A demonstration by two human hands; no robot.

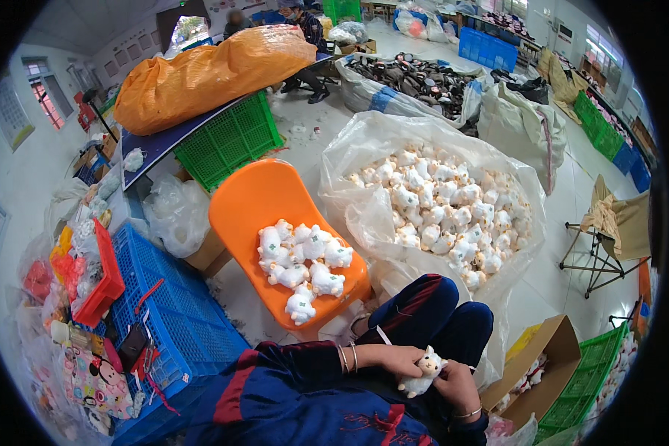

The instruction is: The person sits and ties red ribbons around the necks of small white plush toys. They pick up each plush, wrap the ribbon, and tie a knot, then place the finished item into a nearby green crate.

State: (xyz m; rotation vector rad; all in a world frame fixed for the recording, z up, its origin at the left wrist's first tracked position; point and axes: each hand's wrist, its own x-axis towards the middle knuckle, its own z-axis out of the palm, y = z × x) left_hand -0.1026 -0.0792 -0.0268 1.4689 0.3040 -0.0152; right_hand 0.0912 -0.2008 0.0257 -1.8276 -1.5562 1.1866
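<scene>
Over my lap I hold a small white plush lamb with tan patches on its head, face up. My left hand, two bangles at its wrist, grips the lamb from one side. The fingers of my right hand pinch it on the other side, near the head. To the front left, several similar plush toys lie in a loose pile on an orange plastic chair; some show a small green mark. Ahead of my knees, a large clear plastic bag stands open, heaped with many more white plush toys.
At my left stands a blue plastic crate with a red basket and bags above it. A cardboard box and green crate are on my right. Farther off are an orange sack, a sack of dark items and a folding chair.
</scene>
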